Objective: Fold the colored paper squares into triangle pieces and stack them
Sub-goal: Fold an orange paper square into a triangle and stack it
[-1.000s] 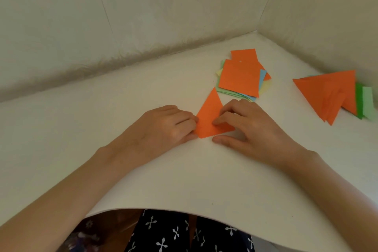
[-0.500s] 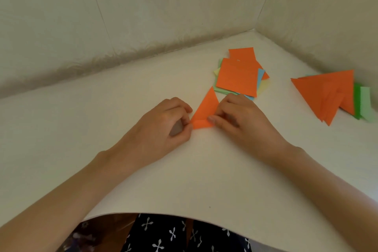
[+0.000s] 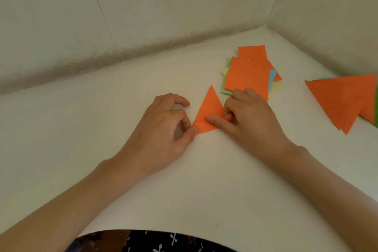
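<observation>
Head view: an orange triangle [image 3: 208,108] lies mid-worktop [image 3: 204,180] between both hands. The left hand [image 3: 163,129], fingers curled, pins its lower-left corner with the thumb. The right hand [image 3: 249,116] pinches a raised flap at its right corner. Paper squares [image 3: 247,75] lie just behind, folded triangles [image 3: 345,98] by the right edge. Open worktop spreads left and toward the near edge.

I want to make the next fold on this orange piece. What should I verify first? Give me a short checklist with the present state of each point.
1. The left hand pins the near-left corner of the orange triangle: ok.
2. The right hand pinches the small flap: ok.
3. Flap edge lined up: cannot tell, fingers hide it.
4. The pile of folded triangles lies free at the right: ok.
5. Right hand clear of the stack of squares: cannot tell.
</observation>
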